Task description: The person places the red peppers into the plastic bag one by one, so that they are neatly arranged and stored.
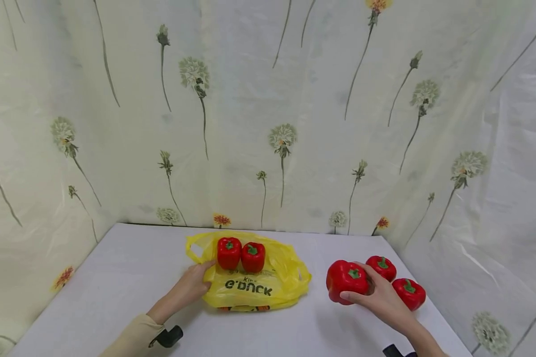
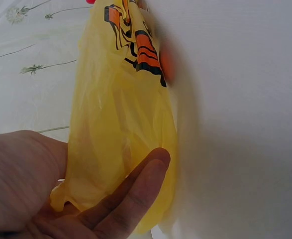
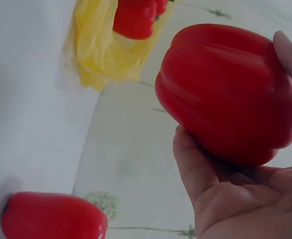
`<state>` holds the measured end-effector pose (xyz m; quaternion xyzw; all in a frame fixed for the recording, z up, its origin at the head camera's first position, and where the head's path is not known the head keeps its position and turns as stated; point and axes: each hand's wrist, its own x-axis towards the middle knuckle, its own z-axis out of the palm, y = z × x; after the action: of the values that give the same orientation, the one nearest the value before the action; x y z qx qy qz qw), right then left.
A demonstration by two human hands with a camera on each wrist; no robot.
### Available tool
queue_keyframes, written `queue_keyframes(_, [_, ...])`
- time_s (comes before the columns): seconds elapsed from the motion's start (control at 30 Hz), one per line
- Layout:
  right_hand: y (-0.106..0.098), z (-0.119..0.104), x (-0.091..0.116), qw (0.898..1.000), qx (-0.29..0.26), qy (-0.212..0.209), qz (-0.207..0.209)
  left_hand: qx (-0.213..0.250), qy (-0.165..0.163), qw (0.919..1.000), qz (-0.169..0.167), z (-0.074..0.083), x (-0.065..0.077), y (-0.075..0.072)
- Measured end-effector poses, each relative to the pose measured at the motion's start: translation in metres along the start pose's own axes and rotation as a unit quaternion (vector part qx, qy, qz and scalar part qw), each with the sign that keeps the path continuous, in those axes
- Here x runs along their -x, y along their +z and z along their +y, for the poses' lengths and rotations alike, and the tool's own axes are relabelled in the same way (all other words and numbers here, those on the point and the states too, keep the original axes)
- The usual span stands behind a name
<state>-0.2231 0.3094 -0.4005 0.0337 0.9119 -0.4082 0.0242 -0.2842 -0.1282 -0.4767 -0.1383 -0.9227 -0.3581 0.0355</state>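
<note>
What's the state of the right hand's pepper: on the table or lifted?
Lifted: the right hand grips the red pepper, and the right wrist view shows it clear of the table.

Head view: from the wearer's head, facing forward and down, far enough back to take in white table (image 1: 129,282) and patterned curtain (image 1: 241,114).
Left wrist view: close, turned sideways, looking past left hand (image 1: 195,280) along yellow bag (image 2: 111,109).
Right wrist view: close, sideways, facing held pepper (image 3: 225,94).
Head and right wrist share: held pepper, bag.
</note>
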Motion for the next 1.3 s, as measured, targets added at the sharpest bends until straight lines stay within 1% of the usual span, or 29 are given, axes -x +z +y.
queue_keyframes(0.1, [0.005,-0.002,-0.002,1.000,-0.015,-0.007,-0.002,0.002,-0.003,1.0000,-0.003,0.000,0.000,0.000])
queue_keyframes(0.3, [0.014,-0.011,-0.009,1.000,-0.022,-0.018,-0.002,0.009,-0.011,0.9999,-0.007,0.000,0.001,0.000])
queue_keyframes(0.47, [0.020,-0.020,-0.017,0.999,-0.023,-0.035,-0.013,0.002,-0.005,1.0000,-0.003,-0.002,0.001,0.001])
queue_keyframes(0.57, [0.023,-0.026,-0.021,0.998,-0.027,-0.046,-0.015,0.002,-0.008,1.0000,-0.003,-0.002,0.001,0.001])
queue_keyframes(0.8, [0.033,-0.032,-0.027,0.996,-0.053,-0.074,-0.026,0.007,-0.011,0.9999,-0.010,-0.001,0.000,0.002])
queue_keyframes(1.07, [0.042,-0.044,-0.037,0.995,-0.059,-0.079,-0.031,0.023,-0.022,0.9993,-0.018,-0.001,0.002,0.001])
queue_keyframes(1.3, [0.053,-0.053,-0.048,0.990,-0.072,-0.112,-0.047,0.019,-0.017,0.9996,-0.012,0.001,0.000,0.000])
